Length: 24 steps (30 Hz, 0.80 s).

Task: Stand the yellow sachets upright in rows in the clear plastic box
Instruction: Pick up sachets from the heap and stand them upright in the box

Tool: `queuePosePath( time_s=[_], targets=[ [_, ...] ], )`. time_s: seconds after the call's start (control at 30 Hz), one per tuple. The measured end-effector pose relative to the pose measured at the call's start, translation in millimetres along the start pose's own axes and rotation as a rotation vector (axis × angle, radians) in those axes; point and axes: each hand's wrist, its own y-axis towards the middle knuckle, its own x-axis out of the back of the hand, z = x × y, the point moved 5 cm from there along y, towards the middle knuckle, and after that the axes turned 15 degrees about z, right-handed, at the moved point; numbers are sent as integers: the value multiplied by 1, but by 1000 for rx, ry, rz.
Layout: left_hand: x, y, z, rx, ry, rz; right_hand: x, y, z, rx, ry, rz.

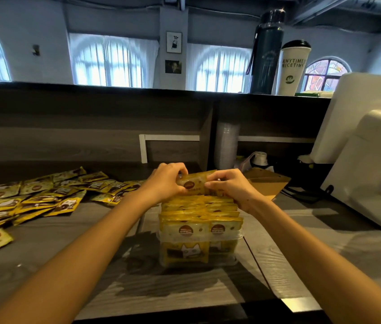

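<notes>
A clear plastic box (237,247) stands on the grey counter in front of me, packed with several yellow sachets (200,212) standing upright in two rows. Above the far end of the box a single yellow sachet (195,182) is held between both hands. My left hand (166,181) pinches its left edge and my right hand (230,188) pinches its right edge. The lower part of this sachet is hidden behind the rows. A loose heap of yellow sachets (35,197) lies flat on the counter to the left.
A white machine (369,164) stands at the right. Brown cardboard pieces (266,183) lie behind the box. A dark raised ledge at the back carries a dark flask (266,52) and a white cup (292,69). Stacked clear cups (227,146) sit under the ledge.
</notes>
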Motion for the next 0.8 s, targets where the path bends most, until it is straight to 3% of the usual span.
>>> queuePosePath(
  time_s=[0.17, 0.33, 0.53, 0.8],
  targets=[
    [-3, -5, 6, -30, -47, 93, -1, -2, 2, 7, -85, 73],
    [8, -8, 2, -52, 90, 151, 4, -4, 0, 61, -166, -33],
    [-4, -10, 4, 22, 15, 400, 0, -12, -4, -14, -258, 12],
    [-13, -14, 13, 73, -112, 411, -7, -16, 0, -119, -462, 76]
  ],
)
